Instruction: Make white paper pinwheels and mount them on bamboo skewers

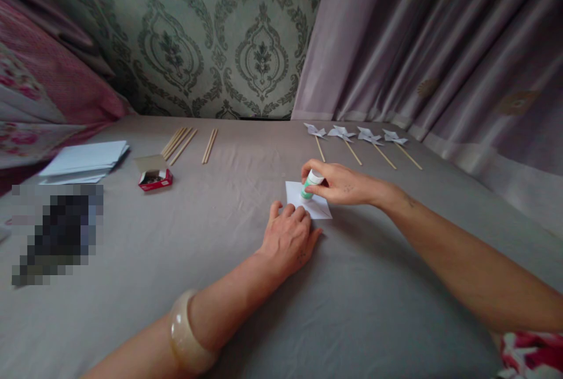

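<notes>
A small white folded paper (pixel 317 207) lies on the grey sheet in the middle. My left hand (pixel 290 238) rests on its near edge, fingers curled down onto it, pinning it flat. My right hand (pixel 341 184) is closed around a green and white glue stick (pixel 311 183), whose tip points down onto the paper. A pale bangle (pixel 187 332) sits on my left wrist.
Several finished paper pinwheels on sticks (pixel 360 139) lie at the back right. Loose wooden sticks (pixel 185 142) lie at the back left, beside an open red box (pixel 155 178) and a stack of white paper (pixel 85 161). Curtains hang on the right.
</notes>
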The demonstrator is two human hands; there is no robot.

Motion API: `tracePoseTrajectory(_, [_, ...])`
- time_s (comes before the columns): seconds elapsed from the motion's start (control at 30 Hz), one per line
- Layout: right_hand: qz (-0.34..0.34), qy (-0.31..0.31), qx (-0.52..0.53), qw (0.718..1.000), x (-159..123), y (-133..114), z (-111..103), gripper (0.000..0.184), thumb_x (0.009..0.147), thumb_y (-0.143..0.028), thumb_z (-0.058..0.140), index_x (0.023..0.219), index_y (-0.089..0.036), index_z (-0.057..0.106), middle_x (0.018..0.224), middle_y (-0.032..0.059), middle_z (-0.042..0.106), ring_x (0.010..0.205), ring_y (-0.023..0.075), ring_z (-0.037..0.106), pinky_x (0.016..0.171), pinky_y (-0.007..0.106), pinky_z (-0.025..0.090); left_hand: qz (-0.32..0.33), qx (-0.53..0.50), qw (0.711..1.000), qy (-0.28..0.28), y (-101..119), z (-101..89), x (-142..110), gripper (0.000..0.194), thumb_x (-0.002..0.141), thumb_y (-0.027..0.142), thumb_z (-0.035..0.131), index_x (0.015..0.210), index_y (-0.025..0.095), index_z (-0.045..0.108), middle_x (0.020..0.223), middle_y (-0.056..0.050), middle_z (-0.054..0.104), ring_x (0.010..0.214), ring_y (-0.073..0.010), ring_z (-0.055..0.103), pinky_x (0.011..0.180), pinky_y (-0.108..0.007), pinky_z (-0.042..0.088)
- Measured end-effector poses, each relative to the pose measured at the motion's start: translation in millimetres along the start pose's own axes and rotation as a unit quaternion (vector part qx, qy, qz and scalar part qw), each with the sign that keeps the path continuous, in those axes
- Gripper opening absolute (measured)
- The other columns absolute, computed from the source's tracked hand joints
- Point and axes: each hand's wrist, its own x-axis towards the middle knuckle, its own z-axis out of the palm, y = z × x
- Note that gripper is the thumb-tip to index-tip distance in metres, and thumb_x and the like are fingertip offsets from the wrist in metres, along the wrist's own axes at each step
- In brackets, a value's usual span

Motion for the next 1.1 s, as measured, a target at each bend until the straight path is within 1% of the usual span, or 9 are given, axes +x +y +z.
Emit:
tracePoseTrajectory(0.1, [0.015, 0.005, -0.010, 1.000, 2.6, -1.9, 0.2, 0.024, 0.084, -0.028, 0.057, 0.105, -0.019, 0.052, 0.072, -0.0003, 0.062, 0.062, 0.0141, 0.053, 0.061, 0.024, 0.035, -0.001, 0.002, 1.000, 0.002, 0.3, 0.2, -0.2, 0.037, 0.095, 0.041, 0.038, 0.092, 0.014, 0.064, 0.093, -0.008, 0.066, 0.093, -0.0249, 0.055, 0.093, -0.046, 0.029])
tracePoseTrajectory(0.3, [0.089, 0.090, -0.114, 0.985, 4.3, -12.2, 15.3, 0.026, 0.086, -0.036, 0.055, 0.101, -0.016, 0.051, 0.081, 0.0088, 0.066, 0.074, 0.0218, 0.062, 0.062, 0.027, 0.036, -0.003, 0.003, 1.000, -0.010, 0.7, -1.4, 1.6, 0.038, 0.095, 0.041, 0.037, 0.091, 0.014, 0.064, 0.093, -0.008, 0.065, 0.093, -0.0248, 0.056, 0.092, -0.046, 0.029])
tracePoseTrajectory(0.43, [0.119, 0.109, -0.143, 0.977, 3.8, -13.3, 19.9, 0.027, 0.087, -0.039, 0.054, 0.100, -0.015, 0.051, 0.085, 0.0118, 0.067, 0.076, 0.0240, 0.063, 0.060, 0.028, 0.036, -0.001, 0.001, 1.000, -0.014, 0.3, -2.4, 1.5, 0.039, 0.096, 0.041, 0.036, 0.091, 0.014, 0.064, 0.093, -0.008, 0.065, 0.092, -0.0245, 0.055, 0.092, -0.046, 0.029])
tracePoseTrajectory(0.63, [0.029, 0.033, -0.068, 0.997, 6.9, -2.6, 3.1, 0.023, 0.085, -0.032, 0.055, 0.101, -0.017, 0.051, 0.078, 0.0043, 0.064, 0.071, 0.0175, 0.057, 0.062, 0.025, 0.036, 0.000, -0.001, 1.000, -0.011, 0.1, -2.7, 0.4, 0.039, 0.096, 0.041, 0.036, 0.091, 0.014, 0.064, 0.093, -0.009, 0.065, 0.092, -0.0245, 0.055, 0.091, -0.046, 0.030])
tracePoseTrajectory(0.73, [0.013, -0.024, -0.018, 0.999, 9.8, 5.3, -6.2, 0.023, 0.083, -0.030, 0.056, 0.102, -0.018, 0.053, 0.072, -0.0011, 0.060, 0.063, 0.0137, 0.052, 0.057, 0.023, 0.033, -0.001, -0.003, 1.000, -0.012, 0.4, -3.3, 0.9, 0.037, 0.095, 0.041, 0.037, 0.091, 0.015, 0.064, 0.093, -0.009, 0.066, 0.092, -0.0246, 0.055, 0.091, -0.046, 0.029])
tracePoseTrajectory(0.8, [0.009, -0.040, -0.001, 0.999, 11.4, 8.8, -8.2, 0.023, 0.082, -0.029, 0.057, 0.102, -0.018, 0.054, 0.070, -0.0024, 0.059, 0.061, 0.0128, 0.051, 0.056, 0.023, 0.032, -0.002, -0.004, 1.000, -0.012, 0.7, -3.5, 1.3, 0.037, 0.095, 0.040, 0.037, 0.092, 0.015, 0.064, 0.094, -0.009, 0.066, 0.092, -0.0245, 0.055, 0.092, -0.046, 0.029])
tracePoseTrajectory(0.9, [0.032, 0.009, -0.009, 0.999, 12.6, 8.0, -3.5, 0.022, 0.080, -0.031, 0.061, 0.097, -0.018, 0.056, 0.073, -0.0003, 0.062, 0.063, 0.0136, 0.053, 0.057, 0.023, 0.034, -0.003, -0.003, 1.000, -0.012, 1.1, -3.4, 1.6, 0.037, 0.095, 0.041, 0.037, 0.092, 0.015, 0.064, 0.094, -0.009, 0.066, 0.093, -0.0244, 0.055, 0.093, -0.047, 0.029])
tracePoseTrajectory(1.0, [0.116, 0.100, -0.047, 0.987, 12.7, 0.0, 7.5, 0.024, 0.079, -0.039, 0.063, 0.088, -0.018, 0.057, 0.076, 0.0049, 0.065, 0.069, 0.0173, 0.058, 0.058, 0.025, 0.035, -0.002, -0.003, 1.000, -0.014, 1.4, -3.2, 1.9, 0.037, 0.096, 0.041, 0.037, 0.093, 0.015, 0.064, 0.094, -0.009, 0.065, 0.093, -0.0242, 0.055, 0.093, -0.047, 0.029])
tracePoseTrajectory(1.1, [0.187, 0.145, -0.079, 0.968, 12.3, -10.4, 17.8, 0.029, 0.080, -0.044, 0.061, 0.087, -0.017, 0.056, 0.080, 0.0107, 0.068, 0.074, 0.0222, 0.062, 0.059, 0.027, 0.036, -0.001, -0.004, 1.000, -0.017, 1.2, -3.3, 1.7, 0.038, 0.096, 0.041, 0.036, 0.092, 0.015, 0.064, 0.094, -0.009, 0.066, 0.093, -0.0241, 0.055, 0.093, -0.046, 0.029])
